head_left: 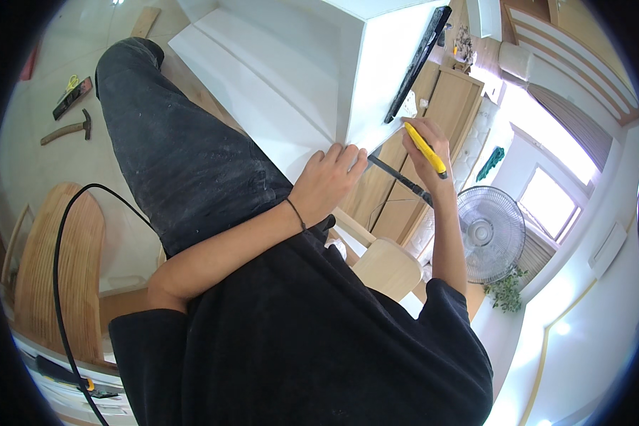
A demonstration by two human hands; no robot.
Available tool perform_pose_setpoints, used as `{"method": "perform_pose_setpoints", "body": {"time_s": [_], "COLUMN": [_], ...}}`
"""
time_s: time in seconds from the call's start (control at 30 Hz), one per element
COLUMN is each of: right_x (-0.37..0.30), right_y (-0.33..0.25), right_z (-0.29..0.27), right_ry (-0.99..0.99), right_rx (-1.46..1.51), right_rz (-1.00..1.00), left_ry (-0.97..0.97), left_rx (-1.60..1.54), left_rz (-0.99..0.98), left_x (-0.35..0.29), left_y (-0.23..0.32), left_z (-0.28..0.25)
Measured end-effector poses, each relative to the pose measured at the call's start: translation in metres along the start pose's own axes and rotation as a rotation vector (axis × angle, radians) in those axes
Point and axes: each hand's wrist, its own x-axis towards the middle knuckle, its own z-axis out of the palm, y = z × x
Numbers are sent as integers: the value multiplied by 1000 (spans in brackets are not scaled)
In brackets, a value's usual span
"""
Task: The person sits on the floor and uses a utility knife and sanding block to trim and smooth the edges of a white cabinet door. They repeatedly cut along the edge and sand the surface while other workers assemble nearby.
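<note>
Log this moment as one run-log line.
left hand: flat on white board | right hand: gripping yellow pen-shaped tool at board's edge | floor: wooden-handled hammer

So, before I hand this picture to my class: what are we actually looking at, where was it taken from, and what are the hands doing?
There is no machine here. A person wears a wide fisheye camera on the head, looking down, so straight edges bend near the rim. The dark shirt and trouser leg are the wearer's own. The left hand rests flat on a white board. The right hand grips a yellow pen-like tool, which I can't identify for sure, at the board's corner. A dark straightedge lies along the board's edge. On the floor lie a hammer and a black cable. A standing fan is nearby.
</note>
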Motion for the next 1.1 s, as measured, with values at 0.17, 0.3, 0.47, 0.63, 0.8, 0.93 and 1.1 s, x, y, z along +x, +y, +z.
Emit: {"method": "perform_pose_setpoints", "body": {"time_s": [0.17,0.3,0.47,0.63,0.8,0.93,1.1], "right_x": [-5,-14,-11,-5,-15,-24,-15], "right_y": [-11,-28,-23,-11,-27,-40,-25], "right_z": [3,10,5,2,13,20,12], "right_ry": [-46,-90,11,-7,-47,-64,61], "right_rx": [-43,-1,68,-27,16,98,47], "right_rz": [-5,-41,9,24,-27,-10,11], "left_ry": [-76,-64,-6,3,3,-1,-65], "left_rx": [-63,-60,-13,13,-2,0,-76], "left_rz": [-27,-28,-9,-1,-7,-9,-35], "left_x": [-1,-1,0,0,0,0,-1], "left_y": [1,2,2,1,1,1,2], "left_z": [0,1,0,1,2,2,0]}}
